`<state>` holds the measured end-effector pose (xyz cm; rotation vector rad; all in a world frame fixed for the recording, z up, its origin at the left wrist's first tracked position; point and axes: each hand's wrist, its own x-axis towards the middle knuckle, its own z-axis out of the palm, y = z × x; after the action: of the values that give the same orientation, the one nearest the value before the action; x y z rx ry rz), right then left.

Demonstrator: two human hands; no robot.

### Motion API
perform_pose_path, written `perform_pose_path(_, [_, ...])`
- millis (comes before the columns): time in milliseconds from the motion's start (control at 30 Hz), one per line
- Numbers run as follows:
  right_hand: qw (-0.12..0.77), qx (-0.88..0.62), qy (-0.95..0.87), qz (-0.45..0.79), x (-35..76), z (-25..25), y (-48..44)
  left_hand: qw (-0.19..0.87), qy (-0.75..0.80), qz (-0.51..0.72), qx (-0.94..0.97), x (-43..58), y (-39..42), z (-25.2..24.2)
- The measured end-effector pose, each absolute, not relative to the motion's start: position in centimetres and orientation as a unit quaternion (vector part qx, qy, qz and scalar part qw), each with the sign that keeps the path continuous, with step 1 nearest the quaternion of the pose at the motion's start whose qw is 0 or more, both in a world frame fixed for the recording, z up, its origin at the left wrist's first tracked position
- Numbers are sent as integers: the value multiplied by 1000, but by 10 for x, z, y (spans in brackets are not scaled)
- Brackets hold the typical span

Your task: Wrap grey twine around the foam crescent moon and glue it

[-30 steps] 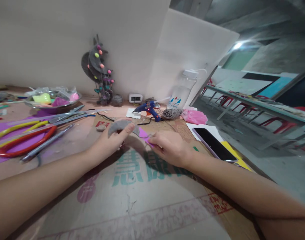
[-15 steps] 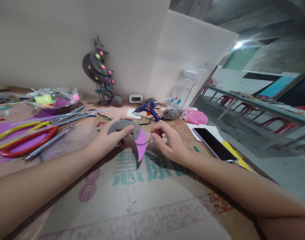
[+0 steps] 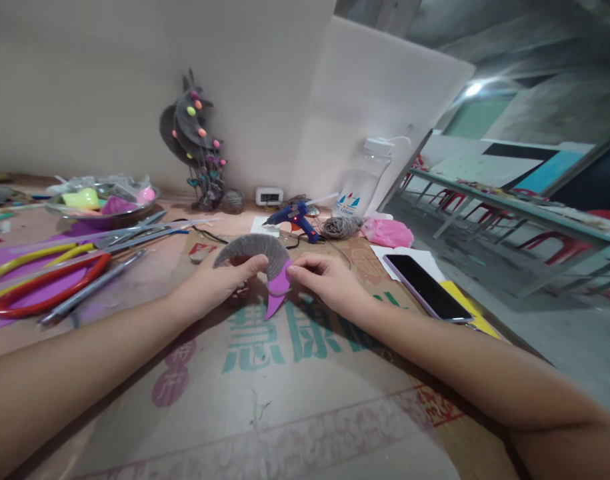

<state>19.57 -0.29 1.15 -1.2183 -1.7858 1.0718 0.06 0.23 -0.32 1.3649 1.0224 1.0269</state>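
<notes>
A purple crescent [image 3: 277,285] is wound with grey yarn [image 3: 252,245] over its upper curve, while its pointed lower tip shows bare purple with a strand lying across it. My left hand [image 3: 219,280] is closed on the wrapped part, thumb in front and the other fingers mostly hidden behind. At the crescent's right edge, my right hand [image 3: 325,277] pinches the yarn, its thumb and forefinger close against the purple. Behind the hands lies a ball of grey yarn [image 3: 341,227].
A blue glue gun [image 3: 297,219] with a red light stands behind the crescent, near a clear bottle [image 3: 361,180]. Scissors [image 3: 49,280] and a metal bowl [image 3: 102,217] are left; a phone [image 3: 427,287] lies right. A decorated grey crescent [image 3: 189,127] leans on the wall. Cardboard [image 3: 265,413] covers the table.
My right hand has moved left, from beside the crescent to its edge. The crescent's tip has swung slightly left, and my left hand keeps its hold.
</notes>
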Motion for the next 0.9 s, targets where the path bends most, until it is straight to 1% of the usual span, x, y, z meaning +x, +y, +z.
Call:
perform_pose_path(133, [375,-476,-651,458,196,9,-3,549,455,416,564,2,3,-2])
perform_pose_path(333, [343,-456,-696,436,196,5,-2,499,475,412,596,5,-3,8])
perform_pose_path(467, [355,-453,-698,426,196,7,-2,473,485,417,606,5,-1,8])
perform_pose_path(767, [358,-455,-674,459,195,8,-3,503,475,396,603,4,-1,7])
perform_pose_path(900, [356,-458,-668,467,194,8,-4,499,467,401,610,5,-3,9])
